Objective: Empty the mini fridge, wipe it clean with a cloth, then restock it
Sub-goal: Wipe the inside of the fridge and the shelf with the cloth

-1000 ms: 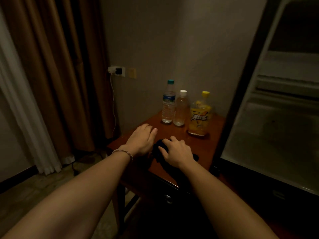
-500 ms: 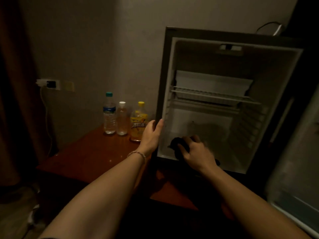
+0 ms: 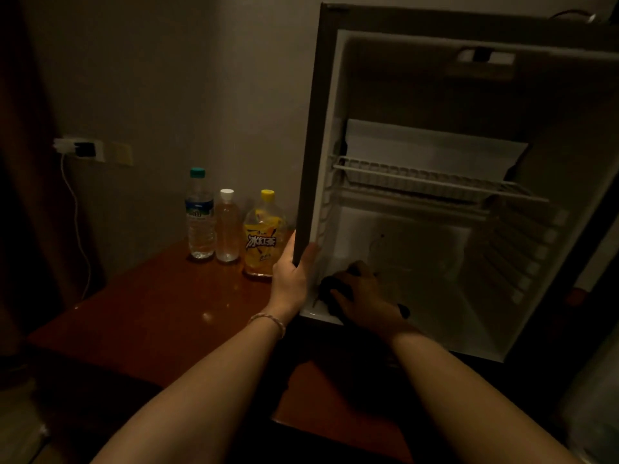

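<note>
The emptying looks done: the white-lined mini fridge point(image 3: 418, 279) stands open on the reddish-brown wooden desk point(image 3: 150, 313) with nothing on its wire shelf point(image 3: 435, 182) or floor, and three drinks wait just to its left: a clear water bottle with a green cap point(image 3: 200, 216), a pale bottle with a white cap point(image 3: 227, 227) and a yellow-capped iced tea bottle point(image 3: 263, 236). Wiping appears to be only beginning, so most of the cleaning and all the restocking are left, by my reading. The right hand point(image 3: 363, 296) reaches low into the cabinet, its grip closed around a dark crumpled cloth point(image 3: 330, 289) pressed at the front left corner of the fridge floor. The left hand point(image 3: 291, 272) clasps the fridge's left front edge, thumb inside and fingers outside, seemingly steadying it.
</note>
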